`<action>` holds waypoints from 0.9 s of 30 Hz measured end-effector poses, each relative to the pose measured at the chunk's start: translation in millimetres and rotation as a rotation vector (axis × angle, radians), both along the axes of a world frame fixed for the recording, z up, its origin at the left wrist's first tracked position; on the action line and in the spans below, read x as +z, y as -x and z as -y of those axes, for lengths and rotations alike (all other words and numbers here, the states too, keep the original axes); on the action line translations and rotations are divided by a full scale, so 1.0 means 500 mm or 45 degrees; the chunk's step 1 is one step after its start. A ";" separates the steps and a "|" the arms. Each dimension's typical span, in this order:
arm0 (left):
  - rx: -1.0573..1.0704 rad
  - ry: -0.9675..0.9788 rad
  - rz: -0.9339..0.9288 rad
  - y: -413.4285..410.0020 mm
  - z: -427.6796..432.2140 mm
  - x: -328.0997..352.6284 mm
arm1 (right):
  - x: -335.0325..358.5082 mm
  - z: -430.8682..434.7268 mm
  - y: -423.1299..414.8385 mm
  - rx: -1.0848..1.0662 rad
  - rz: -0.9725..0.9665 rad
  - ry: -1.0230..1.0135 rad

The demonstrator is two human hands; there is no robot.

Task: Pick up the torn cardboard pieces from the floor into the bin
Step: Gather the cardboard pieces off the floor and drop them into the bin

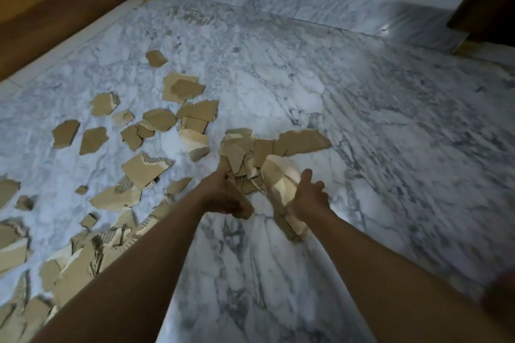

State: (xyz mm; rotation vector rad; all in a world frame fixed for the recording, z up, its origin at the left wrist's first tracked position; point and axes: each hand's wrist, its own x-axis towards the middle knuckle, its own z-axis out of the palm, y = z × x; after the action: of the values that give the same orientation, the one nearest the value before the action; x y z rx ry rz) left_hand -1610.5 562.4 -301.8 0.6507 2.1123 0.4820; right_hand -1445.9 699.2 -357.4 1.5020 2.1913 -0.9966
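A bunch of torn brown cardboard pieces (pixel 259 153) is held up between both hands over the marble floor. My left hand (pixel 223 195) grips the left side of the bunch, fingers curled round a piece. My right hand (pixel 306 198) presses and cups a pale piece (pixel 278 186) on the right side, thumb raised. Several more torn pieces (pixel 145 170) lie scattered on the floor to the left, with a heap (pixel 78 262) near my left forearm. No bin is in view.
Grey-veined marble floor (pixel 376 147) spreads to the right and ahead. A wooden door (pixel 55 0) stands at the upper left, a white wall with marble skirting (pixel 306 5) at the back, and dark wooden furniture (pixel 485 3) at the upper right.
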 end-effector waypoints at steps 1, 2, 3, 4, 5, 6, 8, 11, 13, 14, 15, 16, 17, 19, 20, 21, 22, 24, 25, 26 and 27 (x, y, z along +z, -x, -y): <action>-0.004 -0.022 -0.010 0.000 -0.008 0.007 | -0.004 -0.002 -0.003 -0.017 -0.005 0.018; -0.020 -0.028 -0.040 0.002 -0.017 0.014 | -0.008 -0.003 -0.005 -0.007 0.018 0.019; -0.014 -0.042 -0.031 0.006 -0.025 0.017 | -0.012 -0.004 -0.006 0.031 0.060 0.005; -0.018 -0.050 -0.035 0.013 -0.034 0.016 | -0.016 -0.007 -0.005 0.087 0.103 -0.016; -0.031 -0.057 -0.037 0.021 -0.044 0.015 | -0.016 -0.011 -0.004 0.152 0.140 -0.029; -0.046 -0.057 -0.026 0.025 -0.050 0.013 | -0.016 -0.016 -0.005 0.229 0.173 -0.010; -0.058 -0.012 0.023 0.037 -0.057 0.003 | -0.011 -0.029 -0.007 0.417 0.204 0.074; -0.124 0.025 -0.025 0.063 -0.066 0.005 | 0.018 -0.071 -0.011 0.612 0.162 0.188; -0.184 0.029 -0.087 0.098 -0.085 0.012 | 0.049 -0.115 0.002 0.654 0.188 0.121; -0.203 0.027 -0.107 0.117 -0.098 0.013 | 0.064 -0.140 0.014 0.671 0.227 0.053; -0.212 0.017 -0.134 0.128 -0.111 0.023 | 0.078 -0.163 0.030 0.705 0.254 -0.030; -0.227 0.015 -0.160 0.141 -0.127 0.035 | 0.090 -0.183 0.052 0.727 0.268 -0.127; -0.233 0.029 -0.165 0.150 -0.141 0.043 | 0.101 -0.197 0.076 0.733 0.263 -0.210; -0.271 0.068 -0.169 0.158 -0.165 0.033 | 0.111 -0.219 0.118 0.717 0.238 -0.312; -0.307 0.072 -0.184 0.166 -0.175 0.011 | 0.101 -0.227 0.139 0.717 0.251 -0.333; -0.346 0.077 -0.217 0.173 -0.180 -0.014 | 0.086 -0.233 0.156 0.719 0.281 -0.337; -0.383 0.083 -0.269 0.179 -0.180 -0.042 | 0.065 -0.241 0.168 0.717 0.318 -0.313; -0.417 0.078 -0.367 0.192 -0.175 -0.089 | 0.023 -0.247 0.178 0.712 0.395 -0.243; -0.419 0.070 -0.396 0.197 -0.171 -0.103 | 0.010 -0.247 0.177 0.710 0.399 -0.241; -0.420 0.066 -0.421 0.203 -0.169 -0.110 | 0.005 -0.245 0.175 0.696 0.393 -0.268; -0.427 0.083 -0.443 0.206 -0.168 -0.114 | 0.004 -0.239 0.171 0.673 0.390 -0.314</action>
State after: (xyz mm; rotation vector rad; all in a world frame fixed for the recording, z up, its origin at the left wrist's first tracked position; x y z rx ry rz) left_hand -1713.4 646.4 -358.9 1.0904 2.2636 0.1169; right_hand -1531.2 818.8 -355.3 0.9829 2.3468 -0.3157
